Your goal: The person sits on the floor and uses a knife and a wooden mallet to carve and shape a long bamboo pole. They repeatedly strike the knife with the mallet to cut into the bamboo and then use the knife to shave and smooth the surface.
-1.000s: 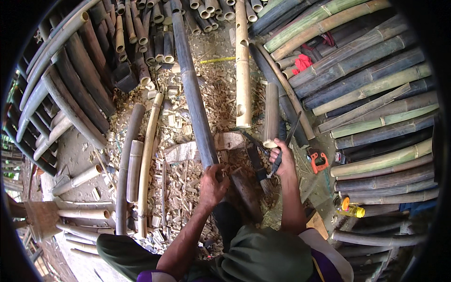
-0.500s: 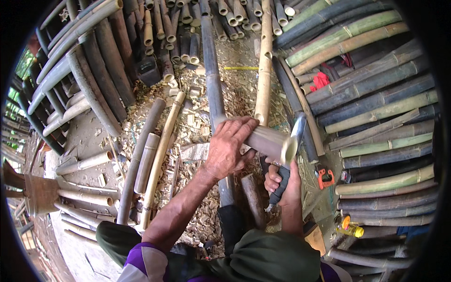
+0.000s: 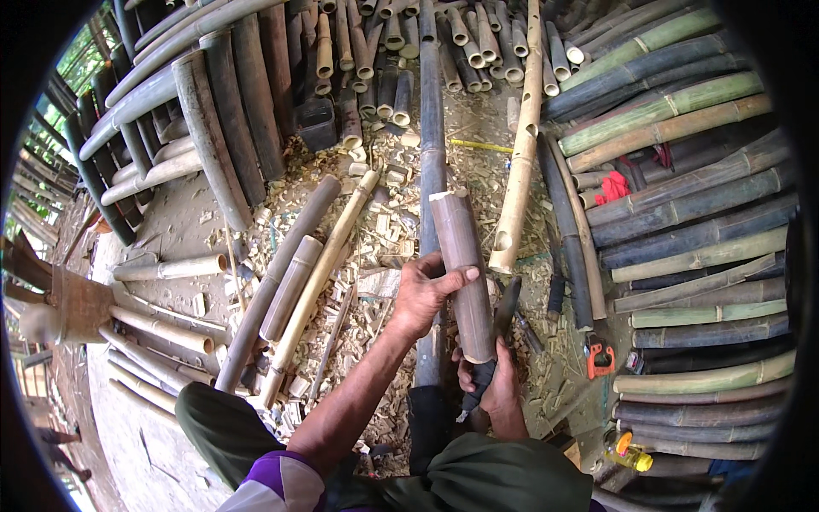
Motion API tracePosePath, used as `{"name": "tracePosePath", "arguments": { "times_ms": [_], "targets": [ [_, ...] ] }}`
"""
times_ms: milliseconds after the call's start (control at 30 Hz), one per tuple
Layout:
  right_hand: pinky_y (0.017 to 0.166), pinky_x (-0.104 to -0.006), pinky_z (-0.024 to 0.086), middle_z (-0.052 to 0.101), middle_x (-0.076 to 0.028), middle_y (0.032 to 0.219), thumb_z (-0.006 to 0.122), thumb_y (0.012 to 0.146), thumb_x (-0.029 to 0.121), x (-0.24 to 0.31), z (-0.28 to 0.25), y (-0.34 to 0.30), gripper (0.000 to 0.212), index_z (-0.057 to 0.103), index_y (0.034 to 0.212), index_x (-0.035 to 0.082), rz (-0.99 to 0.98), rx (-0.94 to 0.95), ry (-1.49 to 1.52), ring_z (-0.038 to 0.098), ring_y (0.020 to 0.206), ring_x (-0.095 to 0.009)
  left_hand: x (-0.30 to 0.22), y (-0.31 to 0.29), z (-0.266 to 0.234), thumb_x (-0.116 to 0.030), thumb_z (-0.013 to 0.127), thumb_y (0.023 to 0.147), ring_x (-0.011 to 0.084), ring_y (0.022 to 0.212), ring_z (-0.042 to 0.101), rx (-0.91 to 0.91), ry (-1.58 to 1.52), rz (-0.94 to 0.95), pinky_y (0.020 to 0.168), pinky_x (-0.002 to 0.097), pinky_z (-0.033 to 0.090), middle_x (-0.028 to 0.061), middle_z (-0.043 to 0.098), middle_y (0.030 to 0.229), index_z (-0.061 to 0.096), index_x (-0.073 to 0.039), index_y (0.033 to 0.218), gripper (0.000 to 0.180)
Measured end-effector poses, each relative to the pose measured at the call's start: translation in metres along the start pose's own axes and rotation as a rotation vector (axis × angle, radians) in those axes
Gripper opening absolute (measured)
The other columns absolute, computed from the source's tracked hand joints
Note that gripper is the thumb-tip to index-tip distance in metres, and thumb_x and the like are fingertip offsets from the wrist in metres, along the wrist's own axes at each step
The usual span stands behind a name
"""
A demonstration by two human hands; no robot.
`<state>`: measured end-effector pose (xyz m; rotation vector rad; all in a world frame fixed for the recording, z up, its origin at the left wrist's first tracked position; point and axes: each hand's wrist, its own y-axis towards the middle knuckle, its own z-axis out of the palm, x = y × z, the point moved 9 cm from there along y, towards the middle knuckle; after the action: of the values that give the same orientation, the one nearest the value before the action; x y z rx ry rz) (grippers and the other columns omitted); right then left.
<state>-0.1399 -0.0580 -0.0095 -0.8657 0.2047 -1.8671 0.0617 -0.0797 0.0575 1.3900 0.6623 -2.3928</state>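
Bamboo section [image 3: 461, 264] held upright over the chip-strewn ground [image 3: 179, 222], left hand [image 3: 424, 294] wrapped round its middle, right hand [image 3: 496, 388] clenched on a dark-handled blade [image 3: 503, 311] beside its lower end; trimming step, next cut likely needs firm steadying.

Stacked bamboo poles [image 3: 682, 213] — scattered offcuts [image 3: 375, 256]

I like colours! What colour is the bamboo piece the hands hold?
Dark brown bamboo piece, head view.
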Motion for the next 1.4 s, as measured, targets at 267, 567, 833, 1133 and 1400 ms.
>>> {"name": "tracePosePath", "arguments": {
  "times_ms": [267,567,833,1133,1400],
  "targets": [
    [0.050,-0.0311,0.045,0.068,-0.018,0.095,0.067,0.099,0.047,0.007,-0.021,0.008,0.055,0.059,0.121,-0.002,-0.158,-0.094,-0.025,0.058,0.061,-0.018,0.005,-0.005,-0.007,-0.023,0.086,0.086,0.0185,0.099,0.067,0.007,-0.220,-0.004,0.094,0.0355,0.053,0.0124,0.073,0.110,0.067,0.005,0.123,0.050],
    [0.051,-0.0305,0.045,0.067,-0.017,0.094,0.071,0.096,0.047,0.013,-0.016,-0.003,0.055,0.060,0.117,-0.002,-0.163,-0.123,-0.131,0.058,0.061,-0.017,0.010,-0.009,-0.013,-0.021,0.089,0.084,0.0222,0.102,0.069,-0.014,-0.185,0.022,0.095,0.0398,0.056,0.0121,0.072,0.112,0.062,0.004,0.127,0.056],
    [0.044,-0.0296,0.040,0.054,-0.002,0.066,0.042,0.099,0.075,-0.020,-0.020,-0.001,0.080,0.062,0.108,-0.001,0.133,-0.027,0.140,0.046,0.046,-0.014,0.009,-0.018,0.000,-0.022,0.096,0.076,0.0186,0.096,0.070,-0.128,-0.123,0.024,0.088,0.0362,0.058,0.0107,0.072,0.107,0.063,0.004,0.121,0.062],
    [0.046,-0.0300,0.041,0.055,-0.004,0.069,0.043,0.099,0.075,-0.035,-0.029,-0.002,0.081,0.062,0.109,-0.003,0.186,0.007,0.217,0.049,0.050,-0.015,0.012,-0.018,0.001,-0.020,0.093,0.079,0.0199,0.100,0.069,-0.170,0.030,0.009,0.092,0.0374,0.056,0.0121,0.071,0.111,0.062,0.004,0.125,0.060],
    [0.053,-0.0289,0.044,0.055,-0.002,0.089,0.081,0.085,0.008,0.011,-0.030,-0.024,0.056,0.056,0.136,0.005,-0.281,-0.371,-0.128,0.055,0.075,-0.014,0.015,-0.015,-0.018,-0.020,0.086,0.086,0.0238,0.108,0.066,-0.108,-0.137,0.004,0.098,0.0405,0.053,0.0158,0.069,0.117,0.056,0.006,0.134,0.062]
  ]
}}
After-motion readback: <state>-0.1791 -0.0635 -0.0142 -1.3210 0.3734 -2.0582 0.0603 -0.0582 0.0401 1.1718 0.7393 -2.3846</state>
